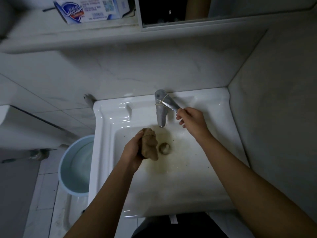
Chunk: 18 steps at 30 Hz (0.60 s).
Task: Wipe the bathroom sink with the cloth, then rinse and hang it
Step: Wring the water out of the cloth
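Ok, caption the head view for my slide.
Left hand grips a balled brown cloth over the sink while the right hand holds the faucet lever.

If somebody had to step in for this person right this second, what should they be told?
Left hand: grips the bunched brown cloth, held over the basin below the spout and beside the drain.
Right hand: fingers pinch the tip of the faucet lever.
Sink: a brownish film shows around the drain, plus a few dark specks. No water stream is visible from the spout.
Done: how much wiping has been done cannot be told.
Left: likely turn the water on, rinse the cloth, wipe off the film, then hang the cloth. No hanging spot is in view.
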Each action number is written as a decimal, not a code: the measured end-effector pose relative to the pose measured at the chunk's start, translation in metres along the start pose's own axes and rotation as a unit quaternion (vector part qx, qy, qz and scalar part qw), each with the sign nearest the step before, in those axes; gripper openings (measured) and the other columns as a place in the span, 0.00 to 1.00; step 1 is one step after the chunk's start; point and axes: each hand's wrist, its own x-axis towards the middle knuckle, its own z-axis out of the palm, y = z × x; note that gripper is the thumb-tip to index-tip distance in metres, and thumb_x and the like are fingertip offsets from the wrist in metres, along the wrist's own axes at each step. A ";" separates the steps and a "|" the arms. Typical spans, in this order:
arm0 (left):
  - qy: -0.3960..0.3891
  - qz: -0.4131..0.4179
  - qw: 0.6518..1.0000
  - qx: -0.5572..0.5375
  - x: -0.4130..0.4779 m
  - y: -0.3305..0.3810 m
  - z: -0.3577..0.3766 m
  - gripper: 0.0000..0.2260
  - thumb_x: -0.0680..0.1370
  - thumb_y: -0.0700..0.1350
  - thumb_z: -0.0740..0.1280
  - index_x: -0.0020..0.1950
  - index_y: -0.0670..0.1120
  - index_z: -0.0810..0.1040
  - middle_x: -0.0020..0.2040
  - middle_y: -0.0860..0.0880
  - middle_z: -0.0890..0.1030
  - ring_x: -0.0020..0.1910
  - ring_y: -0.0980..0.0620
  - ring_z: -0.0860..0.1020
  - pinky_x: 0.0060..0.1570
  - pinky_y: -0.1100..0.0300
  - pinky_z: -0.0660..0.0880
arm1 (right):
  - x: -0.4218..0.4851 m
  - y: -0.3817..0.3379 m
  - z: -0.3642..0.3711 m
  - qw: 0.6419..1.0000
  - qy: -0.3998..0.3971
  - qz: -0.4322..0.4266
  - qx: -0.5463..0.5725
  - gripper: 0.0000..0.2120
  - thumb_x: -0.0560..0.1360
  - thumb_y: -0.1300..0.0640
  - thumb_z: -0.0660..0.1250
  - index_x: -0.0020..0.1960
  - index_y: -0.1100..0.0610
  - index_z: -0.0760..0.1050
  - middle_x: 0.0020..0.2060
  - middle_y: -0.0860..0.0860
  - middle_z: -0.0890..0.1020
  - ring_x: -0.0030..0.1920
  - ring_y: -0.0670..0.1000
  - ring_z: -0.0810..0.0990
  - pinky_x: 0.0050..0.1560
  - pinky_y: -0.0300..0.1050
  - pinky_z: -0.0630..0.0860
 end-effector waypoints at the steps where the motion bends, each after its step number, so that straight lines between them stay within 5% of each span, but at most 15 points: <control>1: 0.001 0.004 1.000 0.000 -0.006 0.000 0.001 0.19 0.81 0.55 0.62 0.65 0.47 0.81 0.64 0.38 0.81 0.55 0.40 0.81 0.51 0.45 0.78 | -0.001 -0.003 0.000 1.000 0.000 -0.005 -0.013 0.14 0.78 0.54 0.65 0.46 0.65 0.81 0.39 0.56 0.85 0.32 0.48 0.78 0.36 0.44 0.74; 8: -0.058 0.036 0.997 0.029 -0.049 0.013 0.019 0.19 0.82 0.53 0.60 0.64 0.46 0.82 0.62 0.39 0.83 0.55 0.42 0.82 0.55 0.48 0.76 | -0.037 0.016 -0.004 0.991 -0.085 0.103 -0.013 0.20 0.80 0.44 0.64 0.49 0.62 0.81 0.46 0.58 0.85 0.38 0.51 0.81 0.43 0.47 0.78; 12: -0.080 0.045 0.991 0.098 -0.065 0.020 0.034 0.16 0.81 0.51 0.64 0.60 0.43 0.84 0.55 0.41 0.86 0.52 0.44 0.84 0.54 0.52 0.77 | -0.061 0.031 0.008 0.884 -0.305 0.336 0.110 0.37 0.74 0.27 0.58 0.61 0.58 0.79 0.57 0.57 0.84 0.60 0.61 0.81 0.57 0.56 0.80; 14: -0.064 0.071 0.986 0.139 -0.067 0.020 0.038 0.11 0.79 0.47 0.66 0.54 0.42 0.84 0.51 0.42 0.86 0.49 0.45 0.83 0.52 0.53 0.77 | -0.069 0.029 0.013 0.843 -0.370 0.347 0.178 0.36 0.75 0.29 0.59 0.66 0.57 0.78 0.60 0.57 0.83 0.59 0.61 0.82 0.61 0.58 0.78; 18: -0.010 0.147 0.958 0.246 -0.067 0.020 0.034 0.06 0.79 0.42 0.67 0.51 0.42 0.82 0.44 0.46 0.85 0.44 0.49 0.81 0.41 0.58 0.78 | -0.075 0.021 0.019 0.841 -0.368 0.323 0.230 0.28 0.79 0.37 0.58 0.68 0.57 0.77 0.64 0.56 0.81 0.60 0.58 0.80 0.58 0.53 0.79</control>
